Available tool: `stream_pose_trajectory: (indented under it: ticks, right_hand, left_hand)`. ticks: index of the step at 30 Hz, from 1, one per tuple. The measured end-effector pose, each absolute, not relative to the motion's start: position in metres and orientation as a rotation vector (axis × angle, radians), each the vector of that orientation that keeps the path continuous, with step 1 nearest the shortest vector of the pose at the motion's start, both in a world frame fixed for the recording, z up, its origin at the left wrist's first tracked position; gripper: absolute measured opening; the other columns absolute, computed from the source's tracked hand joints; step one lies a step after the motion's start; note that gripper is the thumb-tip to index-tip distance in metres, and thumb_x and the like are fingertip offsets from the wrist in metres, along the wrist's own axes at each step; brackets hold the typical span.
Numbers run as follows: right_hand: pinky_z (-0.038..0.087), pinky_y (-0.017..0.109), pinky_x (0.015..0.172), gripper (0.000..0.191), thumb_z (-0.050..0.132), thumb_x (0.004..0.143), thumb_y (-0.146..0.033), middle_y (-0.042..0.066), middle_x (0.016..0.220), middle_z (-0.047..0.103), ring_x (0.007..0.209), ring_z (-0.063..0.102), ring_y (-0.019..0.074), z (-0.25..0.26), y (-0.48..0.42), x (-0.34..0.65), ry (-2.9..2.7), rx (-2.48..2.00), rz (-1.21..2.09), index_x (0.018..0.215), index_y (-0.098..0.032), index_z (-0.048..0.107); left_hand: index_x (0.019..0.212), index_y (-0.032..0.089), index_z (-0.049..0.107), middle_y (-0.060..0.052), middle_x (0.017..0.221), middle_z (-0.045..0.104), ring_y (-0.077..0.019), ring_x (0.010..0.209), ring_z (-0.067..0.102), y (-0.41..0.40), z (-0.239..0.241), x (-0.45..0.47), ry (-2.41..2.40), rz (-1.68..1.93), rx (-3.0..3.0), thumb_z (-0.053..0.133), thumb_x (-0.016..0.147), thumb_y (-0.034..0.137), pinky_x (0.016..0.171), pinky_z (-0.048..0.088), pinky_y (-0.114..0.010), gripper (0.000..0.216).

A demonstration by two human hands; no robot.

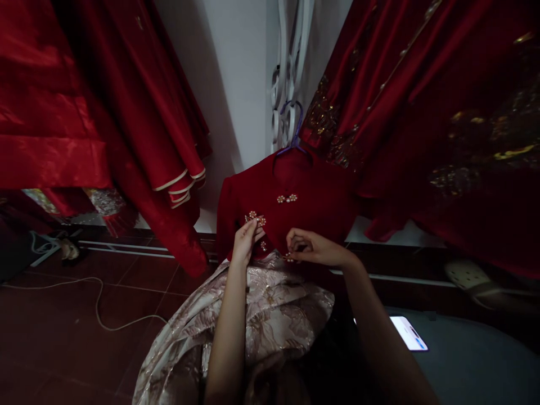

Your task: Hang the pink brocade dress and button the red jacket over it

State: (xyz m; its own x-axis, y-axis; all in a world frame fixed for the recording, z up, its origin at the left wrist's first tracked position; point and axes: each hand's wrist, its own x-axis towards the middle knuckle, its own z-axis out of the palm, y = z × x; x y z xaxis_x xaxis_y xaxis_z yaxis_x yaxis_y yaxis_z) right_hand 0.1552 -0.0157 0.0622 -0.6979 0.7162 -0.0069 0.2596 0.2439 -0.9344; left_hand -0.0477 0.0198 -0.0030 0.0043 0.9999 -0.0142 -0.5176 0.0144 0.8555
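Note:
A dark red jacket (324, 194) hangs in front of me on a purple hanger (298, 121). A pearl-and-gold flower clasp (287, 198) sits high on its front, below the neckline. My left hand (245, 241) pinches the jacket's front edge at another flower ornament (253, 215), thumb and forefinger together. Just under those fingers shows a smaller ornament (264, 246). My right hand (314, 247) is closed in a pinch at a beaded ornament (288, 257) on the lower front, its other fingers curled. A shiny pale floral fabric (274, 309) spreads below both hands.
Red garments (126, 84) hang at the left, and sequined red garments (379, 95) at the right. Behind the hanger is white curved metalwork (291, 62). A lit phone (409, 333) lies on a grey surface (472, 365). A cable (101, 306) crosses the tiled floor (63, 326).

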Motion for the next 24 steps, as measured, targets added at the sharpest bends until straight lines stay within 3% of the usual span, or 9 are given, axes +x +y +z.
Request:
stream_pose_trajectory:
  ticks: [4, 8, 14, 19, 24]
  right_hand:
    - [0.047, 0.024, 0.065, 0.024, 0.061, 0.073, -0.028, 0.0, 0.081, 0.054, 0.072, 0.053, 0.0099, 0.063, -0.016, 0.153, -2.123, -0.902, 1.449, 0.089, -0.019, 0.046]
    - [0.046, 0.024, 0.065, 0.026, 0.063, 0.072, -0.031, 0.001, 0.081, 0.054, 0.073, 0.054, 0.0104, 0.064, -0.017, 0.151, -2.134, -0.9, 1.466, 0.089, -0.019, 0.046]
    - [0.044, 0.023, 0.064, 0.026, 0.064, 0.072, -0.03, 0.0, 0.08, 0.055, 0.072, 0.054, 0.0101, 0.069, -0.02, 0.149, -2.154, -0.919, 1.446, 0.087, -0.018, 0.047]
    - [0.047, 0.024, 0.063, 0.028, 0.066, 0.069, -0.031, 0.001, 0.079, 0.059, 0.071, 0.057, 0.0114, 0.071, -0.022, 0.164, -2.149, -1.026, 1.526, 0.088, -0.018, 0.049]
    - [0.05, 0.027, 0.062, 0.03, 0.064, 0.072, -0.037, 0.002, 0.077, 0.062, 0.068, 0.06, 0.0124, 0.066, -0.021, 0.179, -2.078, -1.093, 1.652, 0.089, -0.018, 0.048]
  left_hand:
    - [0.107, 0.016, 0.062, -0.01, 0.109, 0.064, -0.0132, 0.091, 0.063, 0.02, -0.002, -0.043, 0.785, 1.451, 0.784, 0.061, 0.075, 0.043, 0.087, 0.048, -0.028, 0.042]
    - [0.099, 0.014, 0.065, -0.01, 0.107, 0.066, -0.0148, 0.094, 0.063, 0.022, -0.004, -0.041, 0.832, 1.535, 0.769, 0.066, 0.07, 0.038, 0.087, 0.047, -0.029, 0.038]
    - [0.092, 0.013, 0.065, -0.008, 0.1, 0.067, -0.0123, 0.081, 0.064, 0.023, -0.005, -0.039, 0.935, 1.513, 0.793, 0.066, 0.068, 0.041, 0.076, 0.05, -0.026, 0.037]
    - [0.084, 0.012, 0.066, -0.005, 0.077, 0.067, -0.0112, 0.066, 0.06, 0.03, 0.02, -0.028, 1.118, 1.373, 1.331, 0.058, 0.073, 0.049, 0.064, 0.047, -0.022, 0.04]
    - [0.097, 0.021, 0.063, -0.003, 0.093, 0.061, -0.0109, 0.076, 0.057, 0.042, 0.064, -0.019, 1.236, 1.397, 2.111, 0.054, 0.08, 0.043, 0.068, 0.043, -0.021, 0.029]
